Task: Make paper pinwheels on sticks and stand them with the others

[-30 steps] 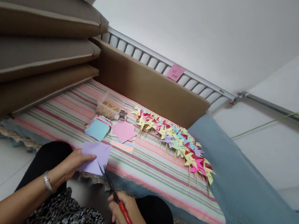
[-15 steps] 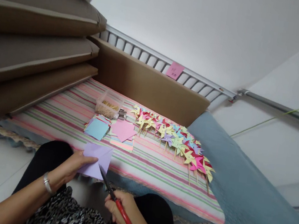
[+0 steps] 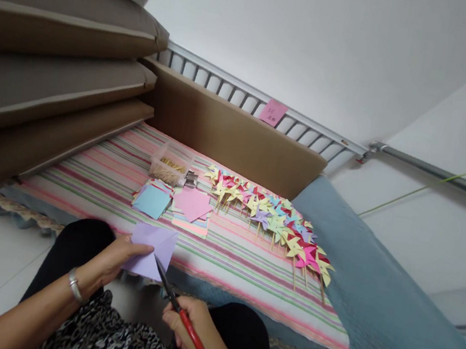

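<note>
My left hand (image 3: pixel 125 253) pinches a square of purple paper (image 3: pixel 164 240) by its left side, thumb on top. Crease lines run across the sheet. Red-handled scissors (image 3: pixel 169 290) are gripped in my right hand (image 3: pixel 193 325), their dark blades lying at the lower right part of the paper with the tip near its middle. The blades look closed or nearly so. Just beyond the paper lie a stack of coloured squares topped with light blue (image 3: pixel 152 201) and another topped with a pink square (image 3: pixel 193 203).
A clear plastic box (image 3: pixel 170 164) of small sticks stands behind the stacks, a small metallic object (image 3: pixel 191 179) beside it. Many-coloured paper pinwheels (image 3: pixel 273 211) on sticks lie in rows on the striped cloth (image 3: pixel 219 266). Brown cushions (image 3: pixel 63 79) are piled at left.
Almost nothing differs. The view has shifted very slightly; both hands, the purple paper and the scissors keep nearly the same position.
</note>
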Action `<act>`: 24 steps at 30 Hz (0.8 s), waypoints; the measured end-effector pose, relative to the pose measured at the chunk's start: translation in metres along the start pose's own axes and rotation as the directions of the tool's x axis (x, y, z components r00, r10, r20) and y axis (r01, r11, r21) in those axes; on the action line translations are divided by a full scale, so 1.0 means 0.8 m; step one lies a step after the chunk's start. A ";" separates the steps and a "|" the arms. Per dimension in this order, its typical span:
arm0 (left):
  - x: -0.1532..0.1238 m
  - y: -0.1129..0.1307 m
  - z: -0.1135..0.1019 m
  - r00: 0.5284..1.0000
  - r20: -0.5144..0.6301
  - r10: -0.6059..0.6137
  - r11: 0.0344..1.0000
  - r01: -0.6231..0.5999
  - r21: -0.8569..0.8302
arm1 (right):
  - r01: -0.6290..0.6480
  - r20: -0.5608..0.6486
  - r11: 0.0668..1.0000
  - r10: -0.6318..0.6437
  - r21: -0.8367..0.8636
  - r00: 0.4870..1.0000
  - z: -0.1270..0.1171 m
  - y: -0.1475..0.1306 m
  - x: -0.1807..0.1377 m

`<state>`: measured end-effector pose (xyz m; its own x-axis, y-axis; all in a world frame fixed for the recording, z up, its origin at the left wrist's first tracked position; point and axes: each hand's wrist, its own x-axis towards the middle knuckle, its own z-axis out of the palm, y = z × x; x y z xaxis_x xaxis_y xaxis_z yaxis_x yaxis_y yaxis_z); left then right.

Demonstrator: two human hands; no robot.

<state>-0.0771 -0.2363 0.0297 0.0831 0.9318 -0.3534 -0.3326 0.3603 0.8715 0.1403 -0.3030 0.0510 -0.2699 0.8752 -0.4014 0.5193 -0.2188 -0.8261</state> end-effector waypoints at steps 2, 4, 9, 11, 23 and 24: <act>-0.001 0.002 0.001 1.000 -0.014 -0.001 1.000 0.001 0.006 | 0.004 -0.009 1.000 -0.004 0.003 1.000 0.002 0.002 0.001; -0.002 0.002 0.002 1.000 -0.025 -0.002 1.000 0.002 0.009 | 0.014 -0.012 1.000 -0.014 -0.007 1.000 0.003 0.003 0.002; 0.003 0.002 -0.005 1.000 -0.030 -0.008 1.000 0.009 0.025 | 0.157 0.053 0.980 -0.151 -0.120 0.987 -0.008 0.009 0.003; 0.007 0.004 -0.012 0.998 -0.066 -0.013 0.999 0.015 0.037 | 0.230 0.089 0.960 -0.218 -0.160 0.972 -0.017 0.021 0.002; 0.013 -0.010 -0.006 0.975 0.160 -0.152 0.964 0.110 0.242 | 0.347 -0.223 0.935 -0.354 -0.074 0.908 -0.059 0.008 0.034; 0.012 -0.011 0.000 0.966 0.200 -0.161 0.959 0.106 0.262 | 0.351 -0.227 0.936 -0.350 -0.039 0.909 -0.054 0.000 0.041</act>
<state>-0.0734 -0.2307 0.0183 0.3219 0.8514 -0.4142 -0.0645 0.4562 0.8875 0.1666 -0.2553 0.0550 -0.2427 0.9700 0.0143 0.4227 0.1190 -0.8984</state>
